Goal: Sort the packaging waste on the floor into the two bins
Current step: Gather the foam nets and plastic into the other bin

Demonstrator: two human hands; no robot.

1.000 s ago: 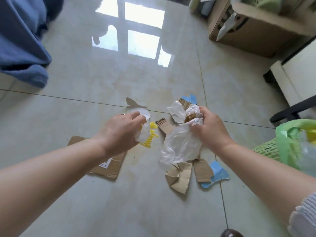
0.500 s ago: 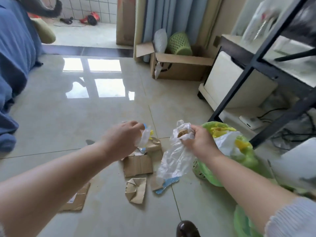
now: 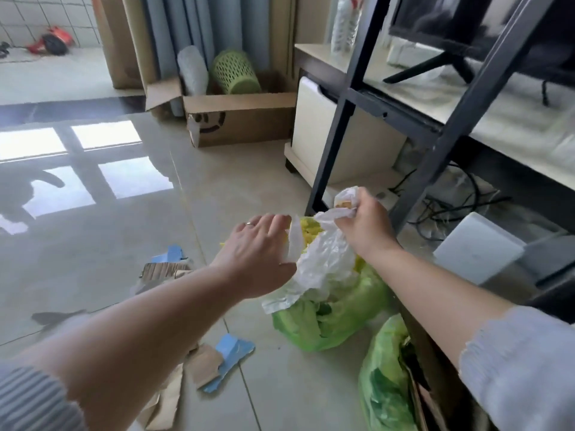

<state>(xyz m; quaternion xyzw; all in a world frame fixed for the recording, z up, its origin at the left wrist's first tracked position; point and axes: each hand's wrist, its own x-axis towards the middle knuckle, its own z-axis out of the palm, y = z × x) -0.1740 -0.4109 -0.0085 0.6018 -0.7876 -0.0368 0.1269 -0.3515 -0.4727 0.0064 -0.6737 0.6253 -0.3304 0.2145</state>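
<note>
Head cam: my right hand [image 3: 364,227] grips white plastic bag [image 3: 320,262] over green-lined bin [image 3: 329,318]; left hand [image 3: 258,250] pinches small white scrap [image 3: 294,241] w/ yellow bits beside it. Cardboard pcs [image 3: 202,363] + blue scraps [image 3: 231,348] lie on floor [image 3: 124,244] under my left forearm.

the crumpled white plastic bag [image 3: 320,259] hangs down over the green-lined bin [image 3: 329,318], its top bunched up with something brownish-yellow wrapped inside. a smaller white plastic scrap [image 3: 294,241] hangs right beside it, with yellow stuff [image 3: 308,230] showing in the bin just behind. second green-lined bin [image 3: 385,377] sits closer in, brown cardboard poking out of its right side. still on the floor: torn cardboard pieces [image 3: 203,365], a blue scrap [image 3: 231,353] touching them, and further back a corrugated piece [image 3: 163,270] with another blue bit [image 3: 172,253]
</note>
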